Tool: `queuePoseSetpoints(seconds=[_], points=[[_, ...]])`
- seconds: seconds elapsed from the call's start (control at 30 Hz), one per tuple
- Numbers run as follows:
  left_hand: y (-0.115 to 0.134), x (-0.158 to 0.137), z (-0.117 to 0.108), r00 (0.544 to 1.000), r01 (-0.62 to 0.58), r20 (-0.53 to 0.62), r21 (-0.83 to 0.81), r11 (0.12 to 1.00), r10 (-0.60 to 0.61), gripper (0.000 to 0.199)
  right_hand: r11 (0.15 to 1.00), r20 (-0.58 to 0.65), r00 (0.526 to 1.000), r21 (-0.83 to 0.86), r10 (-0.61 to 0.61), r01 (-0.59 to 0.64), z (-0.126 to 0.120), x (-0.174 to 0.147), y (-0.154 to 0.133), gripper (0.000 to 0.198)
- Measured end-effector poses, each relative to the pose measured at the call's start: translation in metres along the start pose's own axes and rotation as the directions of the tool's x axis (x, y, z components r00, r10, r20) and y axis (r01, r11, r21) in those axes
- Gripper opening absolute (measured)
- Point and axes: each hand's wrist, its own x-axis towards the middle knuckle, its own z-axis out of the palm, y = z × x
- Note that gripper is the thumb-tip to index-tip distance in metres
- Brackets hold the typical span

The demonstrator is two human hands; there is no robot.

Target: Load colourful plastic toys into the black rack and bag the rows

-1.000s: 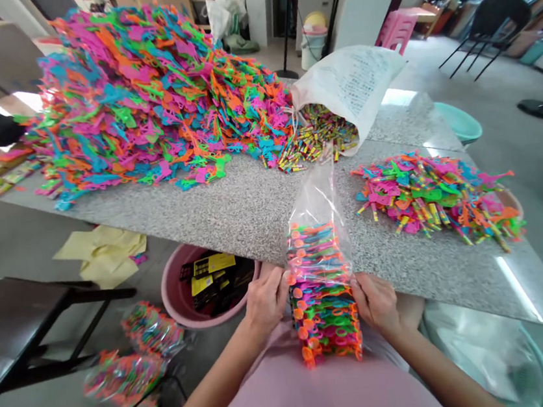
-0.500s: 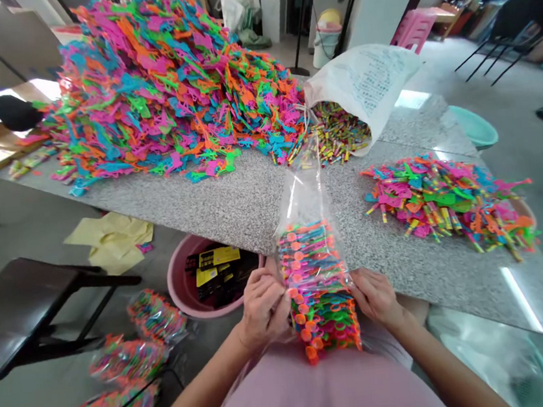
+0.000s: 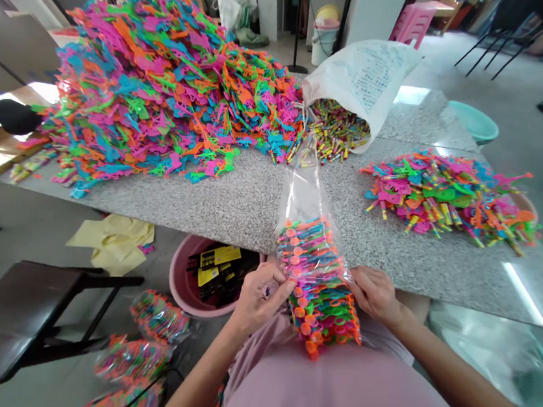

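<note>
Left hand (image 3: 262,296) and right hand (image 3: 374,293) pinch clear bag (image 3: 302,193); print (image 3: 377,74) on white sack (image 3: 336,78) illegible

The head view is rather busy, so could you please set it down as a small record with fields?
Left hand: fingertips at the stack's left side
Right hand: pinching the clear bag at its right edge
Between hands: stack of colourful plastic pieces, clear film over its upper rows
Grey table: large colourful pile at left; smaller pile at right; white sack on its side, mouth open
Floor: pink basin with black-and-yellow packs
</note>
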Motion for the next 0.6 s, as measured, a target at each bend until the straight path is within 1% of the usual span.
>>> queuePoseSetpoints(seconds=[0.03,0.07,0.1,0.13,0.17,0.2,0.23,0.27,0.3,0.33,0.37,0.4,0.43,0.47,0.5,0.53,0.57,0.6], points=[[0.000,-0.002,0.001,0.997,-0.071,-0.034,0.089,0.993,0.074,0.025,1.000,0.000,1.000,-0.008,-0.015,0.015,0.000,-0.001,0.001,0.018],[-0.001,-0.004,0.004,0.982,-0.160,-0.068,0.200,0.967,0.177,0.019,0.999,-0.005,0.999,-0.017,-0.033,0.033,-0.001,-0.002,0.001,0.017],[-0.002,-0.008,0.007,0.951,-0.252,-0.096,0.313,0.916,0.294,0.014,0.998,-0.015,0.998,-0.028,-0.055,0.055,-0.002,-0.003,0.002,0.016],[-0.004,-0.012,0.011,0.904,-0.334,-0.116,0.409,0.849,0.411,0.011,0.996,-0.025,0.997,-0.042,-0.078,0.077,-0.003,-0.005,0.003,0.015],[-0.005,-0.015,0.015,0.854,-0.394,-0.128,0.475,0.787,0.505,0.013,0.993,-0.030,0.994,-0.059,-0.102,0.100,-0.005,-0.007,0.003,0.014],[-0.006,-0.018,0.018,0.816,-0.423,-0.147,0.508,0.751,0.559,0.015,0.989,-0.027,0.992,-0.080,-0.126,0.123,-0.007,-0.009,0.003,0.013],[-0.006,-0.019,0.021,0.807,-0.422,-0.172,0.501,0.755,0.565,0.014,0.984,-0.019,0.989,-0.102,-0.146,0.143,-0.010,-0.011,0.002,0.012],[-0.005,-0.018,0.022,0.831,-0.395,-0.193,0.455,0.798,0.522,0.012,0.980,-0.008,0.987,-0.124,-0.158,0.156,-0.013,-0.012,0.001,0.012],[-0.003,-0.015,0.022,0.880,-0.345,-0.190,0.372,0.861,0.435,0.010,0.977,0.000,0.987,-0.144,-0.162,0.160,-0.017,-0.013,-0.001,0.013],[-0.001,-0.009,0.021,0.939,-0.270,-0.143,0.265,0.926,0.314,0.011,0.974,0.001,0.987,-0.163,-0.159,0.157,-0.021,-0.014,-0.003,0.015],[0.001,-0.002,0.019,0.983,-0.171,-0.045,0.143,0.975,0.178,0.014,0.973,-0.006,0.989,-0.181,-0.148,0.144,-0.024,-0.015,-0.005,0.018],[0.002,0.007,0.016,0.995,-0.058,0.089,0.024,0.998,0.056,0.019,0.972,-0.016,0.991,-0.198,-0.131,0.125,-0.027,-0.016,-0.008,0.021],[0.003,0.016,0.013,0.973,0.059,0.228,-0.081,0.995,-0.039,0.023,0.972,-0.028,0.993,-0.212,-0.112,0.104,-0.029,-0.017,-0.012,0.023],[0.003,0.025,0.011,0.932,0.165,0.349,-0.168,0.972,-0.098,0.026,0.971,-0.039,0.995,-0.223,-0.091,0.081,-0.031,-0.019,-0.015,0.024],[0.003,0.032,0.010,0.888,0.250,0.441,-0.233,0.940,-0.127,0.028,0.971,-0.050,0.996,-0.230,-0.072,0.059,-0.033,-0.022,-0.019,0.025],[0.002,0.038,0.010,0.855,0.303,0.501,-0.275,0.912,-0.133,0.029,0.971,-0.061,0.997,-0.235,-0.054,0.038,-0.034,-0.025,-0.022,0.025],[0.001,0.042,0.012,0.843,0.313,0.523,-0.289,0.905,-0.124,0.030,0.971,-0.072,0.997,-0.240,-0.037,0.019,-0.034,-0.029,-0.026,0.025],[0.001,0.045,0.016,0.857,0.275,0.504,-0.269,0.923,-0.108,0.029,0.969,-0.083,0.996,-0.247,-0.022,0.000,-0.035,-0.033,-0.029,0.025]])
